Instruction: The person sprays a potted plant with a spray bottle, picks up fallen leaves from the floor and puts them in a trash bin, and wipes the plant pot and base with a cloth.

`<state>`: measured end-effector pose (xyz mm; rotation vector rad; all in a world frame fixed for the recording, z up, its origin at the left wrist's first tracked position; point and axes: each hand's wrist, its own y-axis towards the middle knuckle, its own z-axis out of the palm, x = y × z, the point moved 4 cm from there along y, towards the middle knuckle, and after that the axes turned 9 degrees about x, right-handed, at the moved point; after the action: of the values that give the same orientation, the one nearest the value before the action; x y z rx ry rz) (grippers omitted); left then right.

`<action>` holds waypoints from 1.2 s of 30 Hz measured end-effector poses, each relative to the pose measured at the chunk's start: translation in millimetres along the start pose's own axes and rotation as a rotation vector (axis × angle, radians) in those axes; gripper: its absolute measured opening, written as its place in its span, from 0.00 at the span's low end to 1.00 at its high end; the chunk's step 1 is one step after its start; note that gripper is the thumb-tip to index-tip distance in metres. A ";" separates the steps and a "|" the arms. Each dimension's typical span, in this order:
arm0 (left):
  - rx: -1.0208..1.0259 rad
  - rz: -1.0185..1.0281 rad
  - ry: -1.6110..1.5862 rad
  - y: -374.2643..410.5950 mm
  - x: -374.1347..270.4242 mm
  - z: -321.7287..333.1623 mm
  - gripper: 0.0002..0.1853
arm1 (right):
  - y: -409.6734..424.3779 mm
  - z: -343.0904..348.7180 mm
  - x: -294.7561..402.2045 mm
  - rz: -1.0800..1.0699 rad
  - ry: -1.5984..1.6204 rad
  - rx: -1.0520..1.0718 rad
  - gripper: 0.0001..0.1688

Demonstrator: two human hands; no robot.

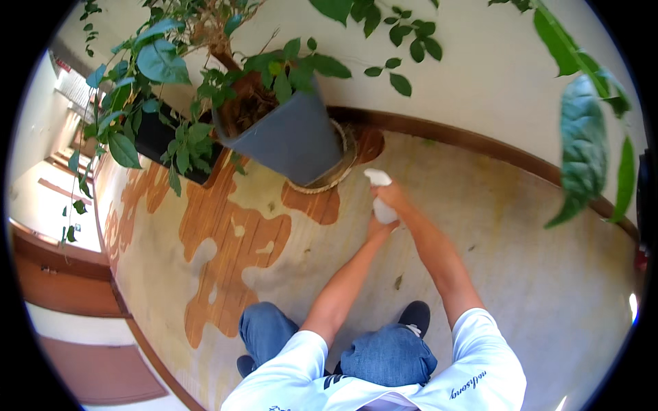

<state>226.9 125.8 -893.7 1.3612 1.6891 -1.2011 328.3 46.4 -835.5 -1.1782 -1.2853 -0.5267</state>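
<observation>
My right hand [389, 194] is wrapped round the neck of a white spray bottle [384, 210], just under its trigger head. Lower down, my left hand [379, 227] holds the bottle near its base. The nozzle points up and left in the picture, towards a potted plant. That plant stands in a grey-blue plastic pot [293, 141], just left of the bottle and apart from it. Under the pot lies a round woven-edged saucer [351, 154]. Green leaves [288, 72] spread over the pot's rim. My fingers on the trigger are too small to make out.
A black planter [159, 134] stands left of the pot, partly behind leaves. Large leaves [583, 149] hang close at the upper right. A brown baseboard [462, 136] runs along the wall. Dry leaves [398, 281] lie on the patterned floor [514, 267] near my knees.
</observation>
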 end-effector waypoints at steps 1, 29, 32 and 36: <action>-0.026 0.017 0.091 1.7 0.7 -6.2 0.43 | -8.7 10.1 11.8 -0.205 0.105 -0.068 0.22; 0.784 -0.279 -0.592 -336.4 -503.1 -127.4 0.22 | -388.5 -484.9 666.7 -0.607 -0.470 -1.109 0.17; 0.722 -0.382 -0.571 -381.0 -533.6 -145.4 0.24 | -357.1 -518.4 696.7 -0.555 -0.483 -1.085 0.21; 0.579 -0.502 -0.574 -401.3 -561.1 -171.2 0.25 | -310.9 -553.2 699.6 -0.448 -0.544 -1.040 0.26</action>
<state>-11.1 59.8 -227.2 0.7476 1.3335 -2.2454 504.9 -354.7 1.2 -1.9789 -1.8276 -1.3779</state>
